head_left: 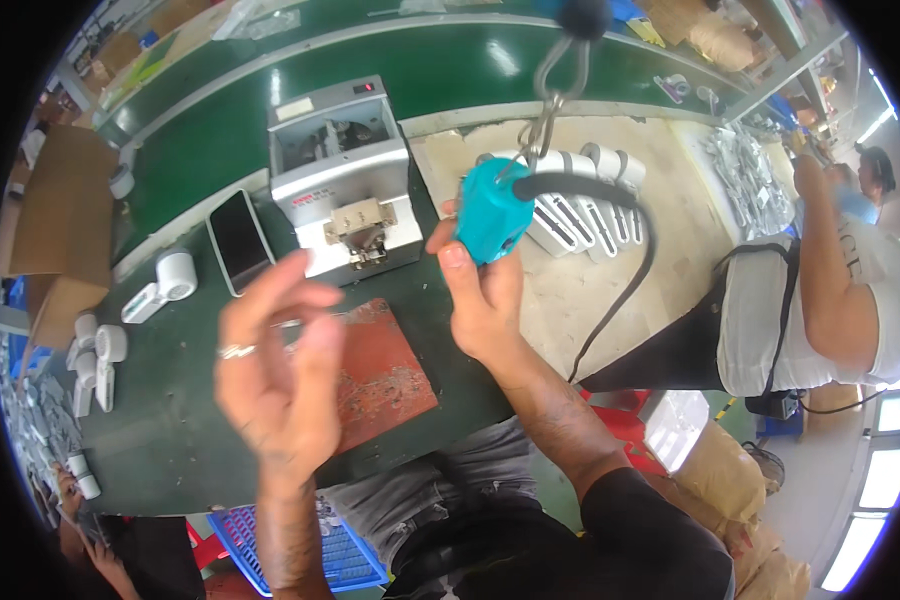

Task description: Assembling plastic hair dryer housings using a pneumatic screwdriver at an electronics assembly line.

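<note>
From here, the right hand (485,300) has its fingers wrapped around the hanging teal electric screwdriver (495,205), right of the silver screw feeder (345,180); I'd keep that grip firm and the black cable (635,270) clear. The left hand (285,375) is curled, blurred: whether its fingertips meet, I can't tell.

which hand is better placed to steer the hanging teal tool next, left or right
Probably the right hand: it holds the teal tool, while the left hand is apart from it, near the red mat.
</note>
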Available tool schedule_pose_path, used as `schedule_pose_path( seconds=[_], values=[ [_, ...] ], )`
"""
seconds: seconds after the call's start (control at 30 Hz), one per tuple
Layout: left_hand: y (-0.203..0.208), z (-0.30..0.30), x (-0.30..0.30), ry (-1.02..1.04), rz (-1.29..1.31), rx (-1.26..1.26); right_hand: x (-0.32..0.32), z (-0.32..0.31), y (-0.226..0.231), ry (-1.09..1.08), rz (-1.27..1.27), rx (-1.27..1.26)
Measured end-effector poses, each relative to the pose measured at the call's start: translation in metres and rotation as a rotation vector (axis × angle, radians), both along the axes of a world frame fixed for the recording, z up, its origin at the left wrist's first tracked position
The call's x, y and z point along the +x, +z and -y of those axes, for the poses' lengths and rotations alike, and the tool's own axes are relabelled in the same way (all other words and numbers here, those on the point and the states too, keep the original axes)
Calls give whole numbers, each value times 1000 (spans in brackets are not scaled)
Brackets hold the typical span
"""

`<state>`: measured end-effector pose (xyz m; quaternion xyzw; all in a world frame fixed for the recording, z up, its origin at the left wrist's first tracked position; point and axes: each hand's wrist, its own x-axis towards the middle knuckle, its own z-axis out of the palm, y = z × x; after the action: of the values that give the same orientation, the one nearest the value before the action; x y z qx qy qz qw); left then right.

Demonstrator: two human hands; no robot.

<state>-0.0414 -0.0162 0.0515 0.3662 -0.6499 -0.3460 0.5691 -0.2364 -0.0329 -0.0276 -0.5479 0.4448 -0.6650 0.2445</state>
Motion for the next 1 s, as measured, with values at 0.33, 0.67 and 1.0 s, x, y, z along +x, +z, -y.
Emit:
schedule_pose_path(
  seconds=[0.33,0.67,1.0],
  values=[
    [-31,41,-136,-221,528,-191,-55,-83,26,-215,178,-29],
    [-78,60,-178,-143,872,-78,-67,-117,34,-272,49,21],
    [-60,-3,-53,-7,662,-318,-30,-117,40,-108,117,114]
  ],
)
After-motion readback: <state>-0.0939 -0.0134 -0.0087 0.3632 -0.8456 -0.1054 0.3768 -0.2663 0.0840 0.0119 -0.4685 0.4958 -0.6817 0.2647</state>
